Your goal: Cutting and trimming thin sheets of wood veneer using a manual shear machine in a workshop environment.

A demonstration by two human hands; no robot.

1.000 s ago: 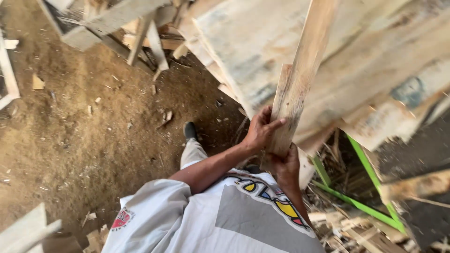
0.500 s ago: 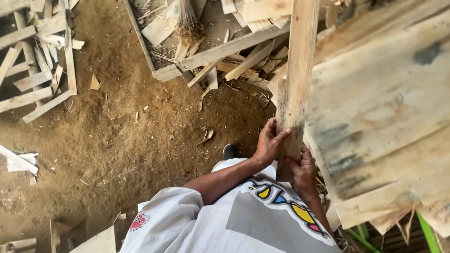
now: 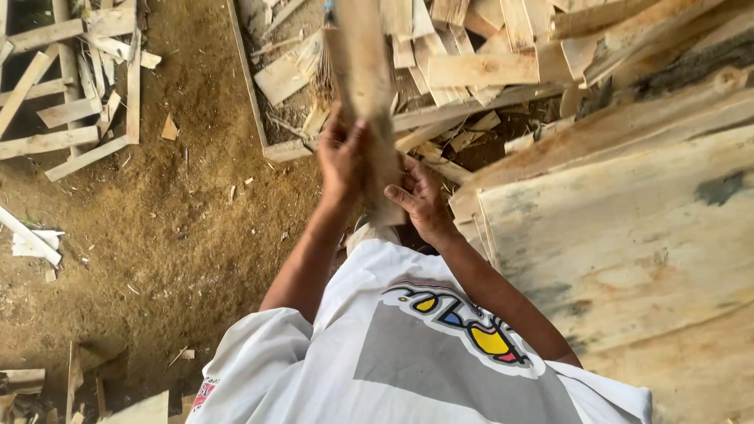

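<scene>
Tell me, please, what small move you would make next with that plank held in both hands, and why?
Probably lower the plank forward onto the scrap wood pile: the left hand and right hand both hold its near end, and its far end points over that pile.

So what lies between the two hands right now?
In the head view, the lower end of the wooden plank sits between left hand and right hand; both grip it.
</scene>
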